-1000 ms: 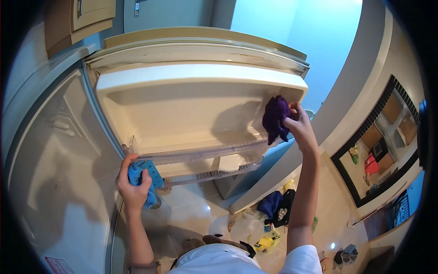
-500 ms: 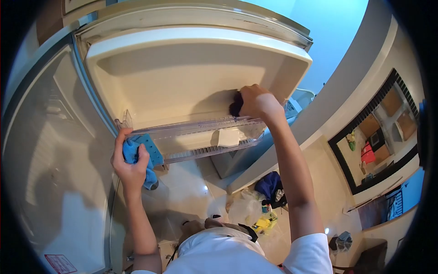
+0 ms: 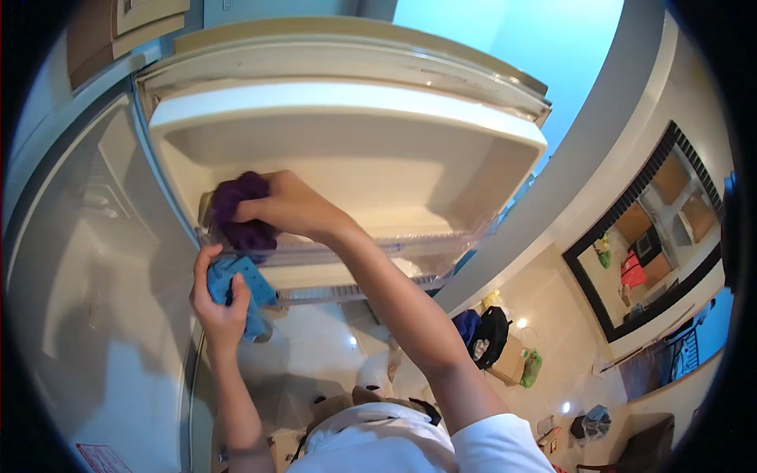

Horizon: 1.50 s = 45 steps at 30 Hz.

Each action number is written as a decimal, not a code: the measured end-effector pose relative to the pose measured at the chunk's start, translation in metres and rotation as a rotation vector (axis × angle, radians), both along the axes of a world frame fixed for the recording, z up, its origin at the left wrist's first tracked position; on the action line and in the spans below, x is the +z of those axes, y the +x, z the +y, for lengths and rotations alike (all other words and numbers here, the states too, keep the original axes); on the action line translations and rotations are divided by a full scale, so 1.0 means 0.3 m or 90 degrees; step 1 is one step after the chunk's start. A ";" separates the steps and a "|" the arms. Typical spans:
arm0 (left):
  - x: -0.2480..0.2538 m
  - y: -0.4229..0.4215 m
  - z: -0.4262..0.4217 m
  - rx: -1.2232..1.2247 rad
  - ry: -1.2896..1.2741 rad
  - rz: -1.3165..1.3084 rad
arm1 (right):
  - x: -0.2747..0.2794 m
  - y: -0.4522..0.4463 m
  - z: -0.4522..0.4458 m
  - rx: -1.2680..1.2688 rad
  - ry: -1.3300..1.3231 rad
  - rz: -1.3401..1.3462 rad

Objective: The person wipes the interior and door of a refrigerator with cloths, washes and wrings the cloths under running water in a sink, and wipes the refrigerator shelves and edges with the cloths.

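My right hand (image 3: 296,206) grips a bunched dark purple cloth (image 3: 241,193) at the left inner corner of a cream refrigerator door (image 3: 355,162). The cloth is just behind a clear plastic door shelf (image 3: 359,252). My left hand (image 3: 219,306) is closed around a blue cloth (image 3: 254,325) below the shelf's left end. A flat light-blue piece with small holes (image 3: 255,279) sits between that hand and the shelf. My left fingertips are beside the shelf's corner; whether they touch it I cannot tell.
To the left is the open fridge compartment (image 3: 95,197). A wall edge (image 3: 544,185) rises at the right, with a dark-framed mirror (image 3: 607,303) beyond it. Bags (image 3: 490,335), a cardboard box (image 3: 509,359) and a green item (image 3: 531,368) lie on the tiled floor.
My right hand has moved with the purple cloth from the door's right side to its left corner, its forearm now crossing the shelf. My left hand keeps its hold, slightly lower in view.
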<state>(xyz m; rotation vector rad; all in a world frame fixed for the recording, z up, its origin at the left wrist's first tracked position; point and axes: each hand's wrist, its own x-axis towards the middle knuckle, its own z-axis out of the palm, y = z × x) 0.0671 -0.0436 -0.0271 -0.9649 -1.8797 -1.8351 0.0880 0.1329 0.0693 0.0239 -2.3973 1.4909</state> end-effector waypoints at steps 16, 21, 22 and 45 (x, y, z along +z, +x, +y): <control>-0.051 -0.108 0.030 0.030 -0.053 0.066 | 0.232 0.703 0.304 -0.471 0.758 0.005; -0.065 -0.118 0.023 0.035 -0.046 0.072 | 0.072 0.538 0.395 -0.442 0.741 -0.325; -0.062 -0.109 0.016 0.034 -0.055 0.064 | 0.058 0.527 0.399 -0.449 0.700 -0.455; -0.161 -0.080 -0.040 0.108 -0.084 0.090 | -0.103 1.232 0.451 -0.588 0.096 0.542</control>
